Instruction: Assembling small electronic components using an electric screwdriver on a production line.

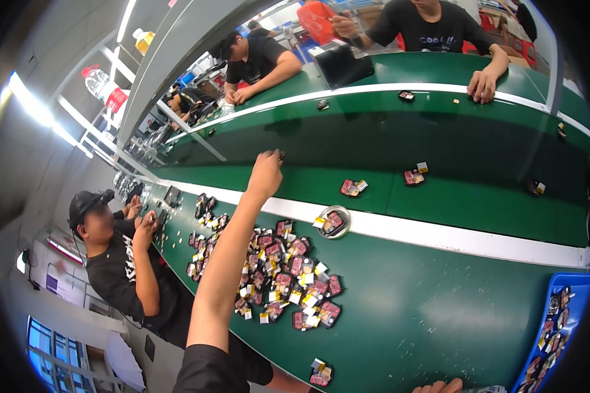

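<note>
My left hand reaches out over the far green belt, its fingers pinched on a small dark part mostly hidden by them. Below that arm, a heap of small black device housings with reddish boards and white-and-yellow battery tabs spreads over the green table. Another housing sits in a round clear dish on the white rail. At the bottom edge only the curled fingers of my right hand show, beside a greyish thing; what they hold is hidden. One single housing lies near the table's front edge.
A blue bin of similar housings stands at the right. Several housings, such as one, lie on the green belt beyond the white rail. A co-worker sits at the left; others work across the line. A metal post rises at the far right.
</note>
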